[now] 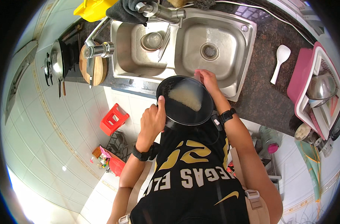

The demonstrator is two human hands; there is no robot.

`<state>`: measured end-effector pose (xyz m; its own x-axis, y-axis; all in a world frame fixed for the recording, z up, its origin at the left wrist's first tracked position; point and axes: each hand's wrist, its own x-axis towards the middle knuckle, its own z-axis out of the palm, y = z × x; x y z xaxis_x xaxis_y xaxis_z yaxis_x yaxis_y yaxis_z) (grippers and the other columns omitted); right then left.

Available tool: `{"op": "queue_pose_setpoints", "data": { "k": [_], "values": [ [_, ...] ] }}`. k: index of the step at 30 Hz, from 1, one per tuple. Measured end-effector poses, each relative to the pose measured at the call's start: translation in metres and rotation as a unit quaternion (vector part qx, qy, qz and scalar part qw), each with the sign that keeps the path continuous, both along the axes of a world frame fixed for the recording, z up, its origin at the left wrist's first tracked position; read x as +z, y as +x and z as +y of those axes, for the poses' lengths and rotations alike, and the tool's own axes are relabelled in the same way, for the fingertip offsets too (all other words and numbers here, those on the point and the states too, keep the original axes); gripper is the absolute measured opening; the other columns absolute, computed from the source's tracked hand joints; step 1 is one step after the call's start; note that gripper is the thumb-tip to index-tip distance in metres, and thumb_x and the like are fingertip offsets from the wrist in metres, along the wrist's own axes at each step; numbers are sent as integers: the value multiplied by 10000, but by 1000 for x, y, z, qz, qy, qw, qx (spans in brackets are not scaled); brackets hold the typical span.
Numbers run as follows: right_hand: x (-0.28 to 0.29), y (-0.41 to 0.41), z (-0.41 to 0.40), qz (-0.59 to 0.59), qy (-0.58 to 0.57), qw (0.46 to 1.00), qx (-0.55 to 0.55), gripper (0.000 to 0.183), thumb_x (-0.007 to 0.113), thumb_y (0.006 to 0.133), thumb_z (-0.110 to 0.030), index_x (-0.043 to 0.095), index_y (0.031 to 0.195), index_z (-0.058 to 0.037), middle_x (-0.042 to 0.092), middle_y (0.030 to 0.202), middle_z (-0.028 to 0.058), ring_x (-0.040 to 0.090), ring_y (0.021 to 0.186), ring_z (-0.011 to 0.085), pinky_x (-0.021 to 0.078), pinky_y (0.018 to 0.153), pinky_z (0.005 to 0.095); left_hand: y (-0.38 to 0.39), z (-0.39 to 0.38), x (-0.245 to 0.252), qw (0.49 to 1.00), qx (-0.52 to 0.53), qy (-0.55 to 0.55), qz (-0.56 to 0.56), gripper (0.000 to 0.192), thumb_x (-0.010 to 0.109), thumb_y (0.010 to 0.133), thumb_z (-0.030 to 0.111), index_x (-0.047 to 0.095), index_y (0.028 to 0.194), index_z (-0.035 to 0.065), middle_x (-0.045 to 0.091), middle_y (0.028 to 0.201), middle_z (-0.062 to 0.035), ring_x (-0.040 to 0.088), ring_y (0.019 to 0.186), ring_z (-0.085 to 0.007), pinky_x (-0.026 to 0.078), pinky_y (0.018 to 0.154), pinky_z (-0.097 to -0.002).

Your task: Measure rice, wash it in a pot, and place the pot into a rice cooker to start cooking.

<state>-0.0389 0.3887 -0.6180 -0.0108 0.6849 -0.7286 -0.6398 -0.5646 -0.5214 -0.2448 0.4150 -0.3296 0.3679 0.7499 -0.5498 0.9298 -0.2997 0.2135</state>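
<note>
Both of my hands hold a round dark cooking pot (172, 112) in front of my body, at the near edge of the double sink. White rice grains (186, 98) lie to one side inside it under cloudy water. My left hand (153, 119) grips the rim at the left, thumb over the edge. At the far right of the rim, my right hand (207, 79) has its fingers closed on the edge, partly hidden. Just beyond the pot is the right stainless steel basin (220, 63) with its drain. Small metal bowls (152, 41) and chopsticks (165, 42) lie in the left basin.
A faucet (167, 14) stands behind the sink, a second chrome tap (100, 50) at left beside a round wooden board (100, 70) and a knife (90, 67). A white rice paddle (280, 61) and a pink dish rack (301, 75) are on the right counter. A red stool (109, 123) stands below left.
</note>
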Motion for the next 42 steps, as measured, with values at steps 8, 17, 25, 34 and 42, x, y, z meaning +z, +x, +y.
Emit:
{"op": "queue_pose_setpoints", "data": {
  "k": [8, 17, 25, 34, 42],
  "values": [
    [8, 4, 5, -46, 14, 998, 29, 294, 530, 1030, -200, 723, 1156, -18, 718, 970, 2, 507, 670, 33, 367, 591, 187, 14, 11, 6, 998, 27, -36, 34, 406, 366, 1100, 321, 532, 1371, 68, 619, 740, -290, 619, 652, -481, 469, 570, -567],
    [2, 3, 6, -24, 17, 1000, 5, 269, 549, 993, -156, 746, 1098, -5, 726, 931, 25, 522, 649, 54, 408, 597, 224, 31, 23, 14, 988, 119, -96, 15, 479, 361, 1097, 392, 644, 1217, 25, 614, 715, -315, 610, 674, -513, 466, 626, -585],
    [14, 6, 9, 39, 7, 999, -4, 251, 552, 1005, -178, 718, 1073, -3, 750, 998, 65, 691, 822, 126, 465, 666, 230, 38, 26, 15, 958, 244, -130, 72, 652, 360, 1081, 496, 693, 946, -48, 589, 668, -334, 605, 705, -539, 460, 675, -589],
    [10, 7, 9, 48, 2, 999, 19, 291, 500, 1039, -182, 703, 1085, 21, 739, 1004, 103, 710, 871, 176, 534, 767, 273, 43, 35, 16, 953, 257, -134, 85, 724, 326, 1077, 529, 689, 885, -67, 598, 662, -332, 621, 716, -533, 470, 700, -576],
    [16, 10, 12, 51, -10, 998, 23, 292, 500, 1046, -194, 700, 1062, 18, 740, 1005, 102, 719, 895, 176, 546, 774, 284, 36, 32, 17, 983, 161, -91, 9, 581, 320, 1090, 494, 695, 1128, 53, 566, 564, -262, 616, 615, -495, 478, 657, -557]
  ]
}}
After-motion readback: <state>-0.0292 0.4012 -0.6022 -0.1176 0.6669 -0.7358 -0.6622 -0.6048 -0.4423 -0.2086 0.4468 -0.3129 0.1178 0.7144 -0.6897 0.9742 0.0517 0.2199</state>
